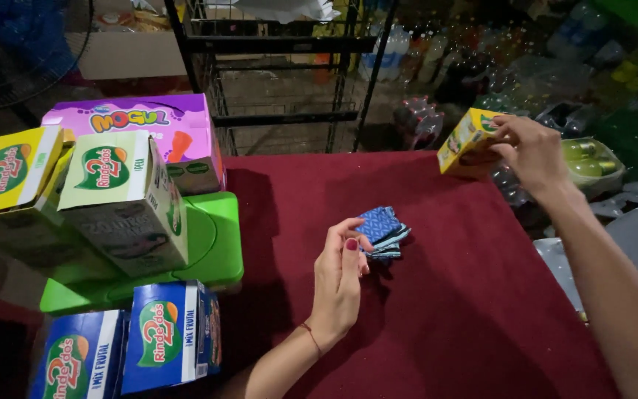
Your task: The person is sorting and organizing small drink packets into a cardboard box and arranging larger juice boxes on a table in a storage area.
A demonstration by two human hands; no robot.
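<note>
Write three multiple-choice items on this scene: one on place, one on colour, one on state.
1. Where does the small stack of blue patterned packets lie?
A. on the dark red tablecloth
B. on the black wire shelf
C. inside the purple carton

2. What colour is the small cardboard box in the right hand?
A. blue
B. yellow
C. white

3. How is that box held?
A. resting on the cloth
B. lifted over the table's far edge
C. crushed flat

Answers: 1 A, the left hand touches the stack on the cloth; 2 B, its sides are yellow; 3 B, the fingers grip it above the cloth.
</note>
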